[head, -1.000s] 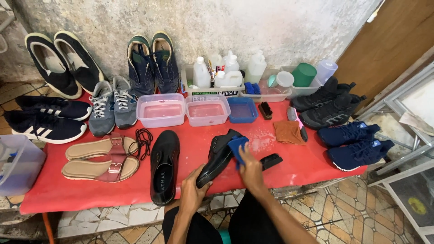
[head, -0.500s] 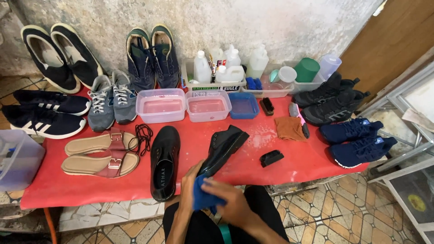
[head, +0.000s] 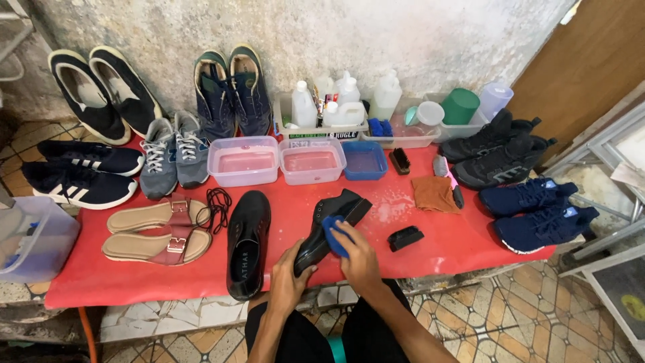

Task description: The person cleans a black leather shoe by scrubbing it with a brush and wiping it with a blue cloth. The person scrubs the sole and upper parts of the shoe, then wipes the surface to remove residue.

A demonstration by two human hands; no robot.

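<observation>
The left hand point(head: 287, 272) grips the heel end of a black shoe point(head: 330, 227), holding it tilted, toe toward the tubs point(head: 277, 160), over the front of the red table point(head: 87, 275). The right hand point(head: 357, 254) is closed on a blue cloth point(head: 334, 235) and presses it against the shoe's side. Half a second ago this hand and the cloth were low, near the lap and off the shoe; now they are back up on it, as a second ago. The other black shoe point(head: 247, 243) lies flat to the left, and the small black brush point(head: 405, 237) to the right; neither has moved.
</observation>
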